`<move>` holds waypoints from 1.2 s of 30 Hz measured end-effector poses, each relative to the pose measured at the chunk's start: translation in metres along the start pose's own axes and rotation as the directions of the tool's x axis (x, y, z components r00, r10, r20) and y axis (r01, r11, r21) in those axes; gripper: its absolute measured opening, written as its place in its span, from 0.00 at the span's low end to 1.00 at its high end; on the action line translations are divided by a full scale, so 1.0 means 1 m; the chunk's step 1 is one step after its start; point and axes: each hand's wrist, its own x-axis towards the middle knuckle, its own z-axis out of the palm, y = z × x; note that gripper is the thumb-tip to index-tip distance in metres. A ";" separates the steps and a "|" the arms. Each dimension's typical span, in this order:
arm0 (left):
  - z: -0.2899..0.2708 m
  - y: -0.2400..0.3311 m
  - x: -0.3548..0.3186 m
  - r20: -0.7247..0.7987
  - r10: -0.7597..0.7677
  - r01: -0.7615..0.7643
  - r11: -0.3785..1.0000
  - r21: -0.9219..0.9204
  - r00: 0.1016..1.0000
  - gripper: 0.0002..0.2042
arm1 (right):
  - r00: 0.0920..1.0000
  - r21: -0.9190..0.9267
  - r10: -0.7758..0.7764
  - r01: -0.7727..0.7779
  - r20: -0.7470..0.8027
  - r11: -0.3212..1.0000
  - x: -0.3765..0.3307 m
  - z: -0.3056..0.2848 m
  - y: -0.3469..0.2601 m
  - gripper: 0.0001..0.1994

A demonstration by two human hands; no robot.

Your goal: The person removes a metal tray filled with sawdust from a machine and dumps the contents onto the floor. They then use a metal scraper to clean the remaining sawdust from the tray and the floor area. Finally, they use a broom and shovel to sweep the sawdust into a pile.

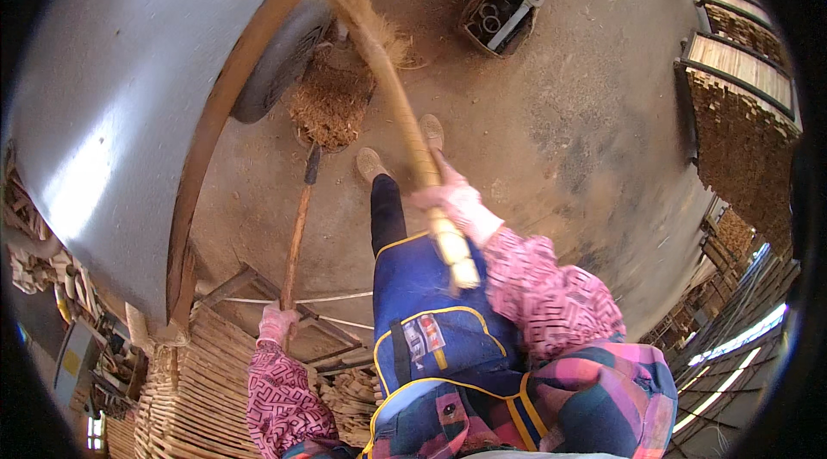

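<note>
My left hand (278, 324), in a pinkish glove, is closed round the wooden handle of a shovel (298, 226). The shovel's blade lies on the floor and bears a heap of wood shavings (332, 107). My right hand (459, 200), gloved too, grips the pale, thick handle of a straw broom (398, 106). The broom slants up and away to the left, and its bristles (366, 15) are beyond the heap, near the far end of the blade. Motion blurs the broom and my right hand a little.
A large grey tabletop (129, 97) with a wooden edge fills the left side. A dark rounded machine part (284, 58) sits beneath it. An open box (502, 12) with a wrench stands far ahead. Wood stacks (741, 114) line the right; slats (207, 381) lie lower left.
</note>
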 end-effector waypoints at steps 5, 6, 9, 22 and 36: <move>0.014 -0.011 -0.004 -0.007 -0.061 0.059 0.992 -0.112 0.998 0.12 | 0.994 0.243 0.088 -0.070 -0.067 0.968 -0.032 -0.060 0.006 0.49; 0.019 -0.016 0.000 0.013 -0.070 0.072 0.985 -0.156 0.997 0.12 | 0.987 0.278 0.105 -0.066 -0.126 0.958 -0.026 -0.052 0.004 0.47; 0.024 -0.031 0.005 0.038 -0.043 0.051 0.971 -0.232 0.998 0.11 | 0.993 0.471 0.059 -0.005 -0.100 0.882 0.021 -0.004 0.025 0.25; 0.052 -0.070 0.034 0.175 -0.125 0.184 0.906 -0.380 0.977 0.15 | 0.980 -0.253 -0.165 0.188 0.109 0.949 0.035 0.059 -0.066 0.52; 0.206 -0.030 0.026 0.272 0.046 0.213 0.504 -0.837 0.961 0.12 | 0.917 -0.945 -0.246 0.276 0.313 -0.173 0.215 0.110 -0.100 0.49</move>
